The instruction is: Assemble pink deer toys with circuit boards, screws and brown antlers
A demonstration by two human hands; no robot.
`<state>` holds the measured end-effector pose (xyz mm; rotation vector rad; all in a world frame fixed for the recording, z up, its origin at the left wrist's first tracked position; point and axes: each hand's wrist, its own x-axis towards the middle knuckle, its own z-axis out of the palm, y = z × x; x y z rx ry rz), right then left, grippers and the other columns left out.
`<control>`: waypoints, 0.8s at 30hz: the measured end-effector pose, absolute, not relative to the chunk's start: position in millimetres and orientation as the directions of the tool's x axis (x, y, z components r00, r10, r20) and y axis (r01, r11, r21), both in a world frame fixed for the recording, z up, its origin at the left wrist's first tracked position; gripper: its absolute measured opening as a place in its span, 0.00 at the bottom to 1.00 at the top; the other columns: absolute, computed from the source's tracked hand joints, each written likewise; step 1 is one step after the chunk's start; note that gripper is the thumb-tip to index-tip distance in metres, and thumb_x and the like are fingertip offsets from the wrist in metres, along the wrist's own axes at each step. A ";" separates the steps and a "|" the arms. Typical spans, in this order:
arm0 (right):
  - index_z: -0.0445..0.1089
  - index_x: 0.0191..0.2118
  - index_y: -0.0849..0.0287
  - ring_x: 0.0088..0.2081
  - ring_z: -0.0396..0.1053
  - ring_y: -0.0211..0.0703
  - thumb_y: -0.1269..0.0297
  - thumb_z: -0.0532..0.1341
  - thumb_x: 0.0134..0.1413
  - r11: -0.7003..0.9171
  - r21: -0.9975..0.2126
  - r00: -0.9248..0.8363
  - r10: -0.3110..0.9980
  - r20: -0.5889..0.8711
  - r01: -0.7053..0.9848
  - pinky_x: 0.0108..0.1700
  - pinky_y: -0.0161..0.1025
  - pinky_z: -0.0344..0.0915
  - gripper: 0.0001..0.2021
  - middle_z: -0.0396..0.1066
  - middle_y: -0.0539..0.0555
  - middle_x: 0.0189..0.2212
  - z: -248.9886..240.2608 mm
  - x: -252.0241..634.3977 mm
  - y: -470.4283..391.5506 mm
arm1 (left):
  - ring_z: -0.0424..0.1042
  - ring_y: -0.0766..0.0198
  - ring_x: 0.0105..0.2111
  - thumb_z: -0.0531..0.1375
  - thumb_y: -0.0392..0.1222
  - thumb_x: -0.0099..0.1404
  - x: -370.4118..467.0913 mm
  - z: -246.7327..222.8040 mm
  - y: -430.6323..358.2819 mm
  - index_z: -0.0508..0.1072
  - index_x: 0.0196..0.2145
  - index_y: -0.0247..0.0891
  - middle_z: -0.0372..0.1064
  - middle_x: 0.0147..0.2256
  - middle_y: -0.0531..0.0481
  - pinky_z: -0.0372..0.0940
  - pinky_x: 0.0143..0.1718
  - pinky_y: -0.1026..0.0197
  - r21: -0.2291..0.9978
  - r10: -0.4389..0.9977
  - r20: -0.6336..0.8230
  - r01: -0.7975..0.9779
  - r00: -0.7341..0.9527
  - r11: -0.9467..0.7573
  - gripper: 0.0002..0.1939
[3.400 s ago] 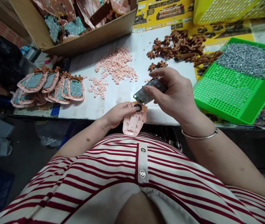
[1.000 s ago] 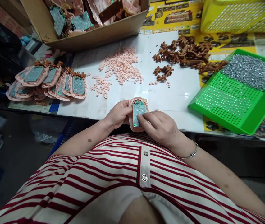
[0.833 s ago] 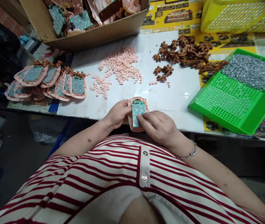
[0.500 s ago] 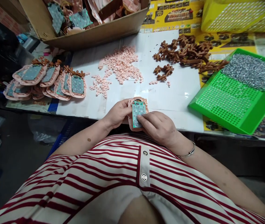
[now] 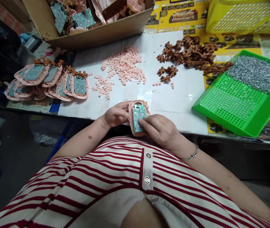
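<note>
My left hand [image 5: 117,115] grips the left side of a pink plastic shell [image 5: 131,126], holding it at the table's front edge. Inside the shell lies a green circuit board [image 5: 138,114] with a greyish, bumpy face. A dark round part shows at the shell's top. My right hand [image 5: 162,128] is closed at the lower right of the shell, its thumb or fingertip on the board's face and its other fingers curled at the right rim. The underside of the shell is hidden.
Stacked pink shells with boards [image 5: 79,85] lie at left. Small pink rings [image 5: 125,65] and brown antler-like pieces [image 5: 189,52] are spread behind. A green tray [image 5: 248,123] of metal screws [image 5: 255,71] sits right. A cardboard box [image 5: 101,36] and a yellow basket [image 5: 244,15] stand at the back.
The shell has shifted slightly left and turned a little. My left thumb has drawn back from the board's edge to the shell's rim. My right hand stays on the board.
</note>
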<state>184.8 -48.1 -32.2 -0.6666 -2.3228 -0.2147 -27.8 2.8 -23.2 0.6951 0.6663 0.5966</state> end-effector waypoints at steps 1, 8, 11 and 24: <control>0.74 0.47 0.63 0.31 0.68 0.43 0.69 0.61 0.65 0.852 -0.035 -0.623 0.409 0.667 0.522 0.34 0.42 0.69 0.08 0.74 0.56 0.29 -33.9 184.3 -48.2 | 0.78 0.53 0.44 0.72 0.36 0.45 -26.7 -23.1 2.6 0.78 0.49 0.32 0.79 0.44 0.39 0.69 0.48 0.56 0.740 0.688 -0.356 -0.258 0.633 0.621 0.31; 0.73 0.45 0.64 0.33 0.69 0.45 0.55 0.62 0.66 0.859 -0.031 -0.620 0.394 0.678 0.512 0.35 0.42 0.69 0.15 0.75 0.58 0.32 -39.2 180.4 -48.4 | 0.75 0.64 0.34 0.74 0.40 0.52 -15.4 -23.9 0.3 0.78 0.41 0.31 0.77 0.36 0.46 0.68 0.40 0.62 0.790 0.725 -0.395 -0.193 0.565 0.582 0.20; 0.71 0.51 0.65 0.42 0.72 0.50 0.47 0.63 0.63 0.813 -0.090 -0.528 0.452 0.719 0.575 0.42 0.45 0.71 0.24 0.76 0.63 0.41 -36.1 181.1 -46.0 | 0.75 0.64 0.34 0.73 0.40 0.52 -14.3 -24.9 0.0 0.78 0.43 0.32 0.77 0.36 0.47 0.68 0.39 0.62 0.795 0.726 -0.376 -0.201 0.576 0.572 0.20; 0.64 0.63 0.70 0.54 0.67 0.63 0.38 0.60 0.60 0.606 -0.255 -0.448 0.758 0.474 0.754 0.54 0.57 0.67 0.40 0.70 0.72 0.54 -32.6 176.3 -43.9 | 0.73 0.62 0.38 0.69 0.35 0.50 5.6 -21.0 2.2 0.78 0.40 0.33 0.76 0.37 0.48 0.66 0.43 0.62 0.855 0.811 -0.267 -0.261 0.520 0.449 0.17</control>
